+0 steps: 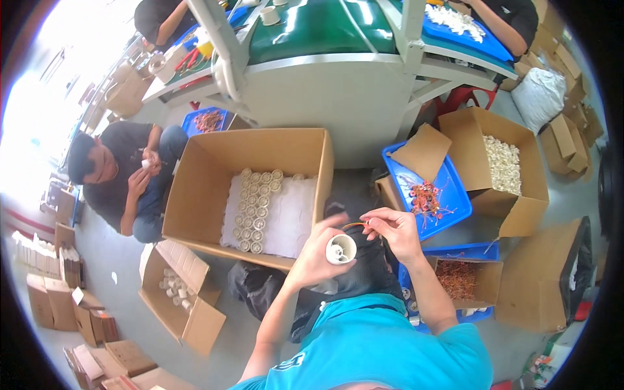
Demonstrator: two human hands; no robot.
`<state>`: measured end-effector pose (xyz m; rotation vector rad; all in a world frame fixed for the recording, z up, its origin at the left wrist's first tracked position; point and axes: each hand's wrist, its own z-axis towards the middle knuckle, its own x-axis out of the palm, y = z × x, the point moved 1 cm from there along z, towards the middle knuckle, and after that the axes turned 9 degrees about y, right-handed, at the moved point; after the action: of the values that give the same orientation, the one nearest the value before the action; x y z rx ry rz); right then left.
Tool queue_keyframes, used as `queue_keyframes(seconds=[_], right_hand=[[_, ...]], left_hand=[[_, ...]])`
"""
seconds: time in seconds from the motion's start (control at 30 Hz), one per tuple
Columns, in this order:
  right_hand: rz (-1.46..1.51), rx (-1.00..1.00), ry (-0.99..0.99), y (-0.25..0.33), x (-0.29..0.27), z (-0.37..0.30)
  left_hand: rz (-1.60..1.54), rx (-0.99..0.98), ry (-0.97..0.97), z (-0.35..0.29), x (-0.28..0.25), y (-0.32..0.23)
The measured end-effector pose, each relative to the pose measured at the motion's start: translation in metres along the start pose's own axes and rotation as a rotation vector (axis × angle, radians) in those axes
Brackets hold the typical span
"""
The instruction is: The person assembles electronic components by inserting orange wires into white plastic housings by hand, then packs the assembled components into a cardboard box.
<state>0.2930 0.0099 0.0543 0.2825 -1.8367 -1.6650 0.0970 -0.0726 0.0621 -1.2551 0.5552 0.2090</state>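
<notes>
White cup (350, 247) sits in my curled left grip (314, 258), mouth up; just beyond it and to the right, my right grip (395, 232) pinches thin wire (355, 225), its length running leftward.

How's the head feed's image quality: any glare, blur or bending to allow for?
Head view: upper left washed out white; bright glare streaks on the green work surface; left hand partly smeared, apparently by motion; shapes bending toward the rim, corners black.
</notes>
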Motion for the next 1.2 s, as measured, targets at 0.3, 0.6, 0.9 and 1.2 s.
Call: queue_keyframes(seconds=[0.3, 0.6, 0.9, 1.2], right_hand=[[-0.237, -0.147, 0.108, -0.010, 0.019, -0.012], [-0.347, -0.408, -0.137, 0.026, 0.034, -0.020], [-0.772, -0.809, -0.111, 0.036, 0.059, -0.022], [-0.802, -0.806, 0.037, 0.043, 0.064, -0.026]], left_hand=[[-0.939, -0.086, 0.247, -0.049, -0.023, -0.016], [0.018, -0.174, -0.578, -0.047, 0.004, 0.011], [-0.054, -0.077, -0.508, -0.039, 0.002, 0.000], [0.054, -0.055, -0.395, -0.038, 0.001, -0.002]])
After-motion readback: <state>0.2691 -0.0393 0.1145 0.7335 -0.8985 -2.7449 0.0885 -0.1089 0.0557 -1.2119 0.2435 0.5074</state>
